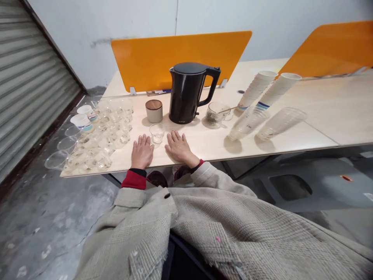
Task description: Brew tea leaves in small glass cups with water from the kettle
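Observation:
My left hand lies flat on the pale wooden table, fingers stretched out and holding nothing. Just to its right stands a small clear glass cup. On the other side of that cup, my right hand also rests palm down with fingers extended. Behind them are a black electric kettle, lid closed, and a grey canister with a brown wooden top. A ribbed glass cup right of the kettle holds dark leaves and a thin stick or spoon.
Many clear cups crowd the table's left end, with two paper cups among them. At right stand stacked paper cups and stacked clear plastic cups. An orange divider borders the back. A grey chair sits at the right front.

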{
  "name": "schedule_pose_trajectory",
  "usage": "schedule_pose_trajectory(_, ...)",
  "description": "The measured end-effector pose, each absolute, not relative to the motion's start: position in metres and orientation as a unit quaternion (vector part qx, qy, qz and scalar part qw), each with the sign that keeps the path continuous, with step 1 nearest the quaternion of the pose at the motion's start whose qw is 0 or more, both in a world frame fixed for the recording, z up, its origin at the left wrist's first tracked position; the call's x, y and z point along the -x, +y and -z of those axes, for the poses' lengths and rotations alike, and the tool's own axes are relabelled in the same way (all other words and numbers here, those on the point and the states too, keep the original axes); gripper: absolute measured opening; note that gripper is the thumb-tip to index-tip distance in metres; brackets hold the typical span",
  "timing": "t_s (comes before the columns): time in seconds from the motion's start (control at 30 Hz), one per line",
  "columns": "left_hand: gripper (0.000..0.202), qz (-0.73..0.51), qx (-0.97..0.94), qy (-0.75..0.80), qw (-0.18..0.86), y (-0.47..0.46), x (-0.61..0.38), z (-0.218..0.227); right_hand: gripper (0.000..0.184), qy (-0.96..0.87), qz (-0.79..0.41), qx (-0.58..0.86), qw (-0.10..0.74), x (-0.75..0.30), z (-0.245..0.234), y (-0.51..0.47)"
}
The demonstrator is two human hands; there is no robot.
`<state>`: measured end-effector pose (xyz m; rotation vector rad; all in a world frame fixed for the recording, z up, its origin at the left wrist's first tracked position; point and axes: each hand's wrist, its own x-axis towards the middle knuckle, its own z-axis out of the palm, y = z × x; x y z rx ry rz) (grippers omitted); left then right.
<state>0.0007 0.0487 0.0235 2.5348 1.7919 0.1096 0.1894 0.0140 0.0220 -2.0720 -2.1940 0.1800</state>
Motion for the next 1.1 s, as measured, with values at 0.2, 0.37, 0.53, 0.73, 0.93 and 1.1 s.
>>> schedule_pose_trajectory(0.2, 0.066, -0.041, -0.818, 0.574, 0.020, 0.0493, -0.0003, -0.0229, 0.069, -0.722, -0.056, 0.687, 0.058, -0.1887, -0.0238, 0.0140)
schedule_pose_trajectory(0.37, 0.066, -0.035, -0.817, 0.575, 0.018, 0.0515, -0.0001, -0.0220, 0.069, -0.721, -0.060, 0.688, 0.053, -0.1878, -0.0274, 0.0143)
schedule_pose_trajectory(0.53, 0.066, -0.035, -0.820, 0.571, 0.011, 0.0522, -0.0003, -0.0216, 0.069, -0.720, -0.068, 0.690, 0.046, -0.1872, -0.0308, 0.0138)
schedule_pose_trajectory(0.73, 0.065, -0.047, -0.822, 0.568, 0.018, 0.0516, 0.0000, -0.0209, 0.069, -0.721, -0.069, 0.688, 0.048, -0.1877, -0.0309, 0.0134)
schedule_pose_trajectory(0.93, 0.065, -0.047, -0.822, 0.567, 0.011, 0.0507, 0.0000, -0.0207, 0.069, -0.720, -0.064, 0.689, 0.049, -0.1877, -0.0276, 0.0143)
schedule_pose_trajectory(1.1, 0.064, -0.037, -0.821, 0.570, 0.004, 0.0506, -0.0003, -0.0219, 0.070, -0.719, -0.069, 0.689, 0.047, -0.1882, -0.0275, 0.0142)
